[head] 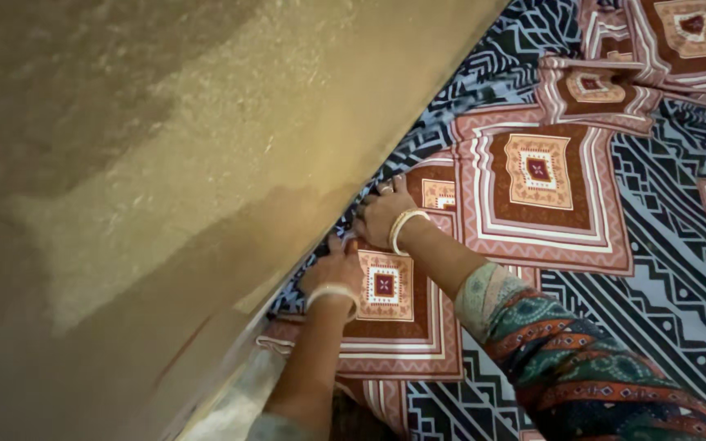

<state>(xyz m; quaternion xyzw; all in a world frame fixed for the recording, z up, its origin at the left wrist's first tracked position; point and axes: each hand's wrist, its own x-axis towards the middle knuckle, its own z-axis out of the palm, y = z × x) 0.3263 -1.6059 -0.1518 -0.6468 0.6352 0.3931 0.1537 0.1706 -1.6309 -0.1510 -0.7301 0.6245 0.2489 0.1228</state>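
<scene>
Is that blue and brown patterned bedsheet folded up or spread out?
Spread out: the patterned bedsheet lies open across the bed, both hands at its wall-side edge.

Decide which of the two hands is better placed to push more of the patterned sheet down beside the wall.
Probably the left hand: it sits lower, right against the wall, at the patterned sheet edge.

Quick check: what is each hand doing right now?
Left hand: fingers pressed onto the patterned bedsheet edge by the wall; grip cannot be told.
Right hand: same, fingers curled at the sheet edge.
</scene>
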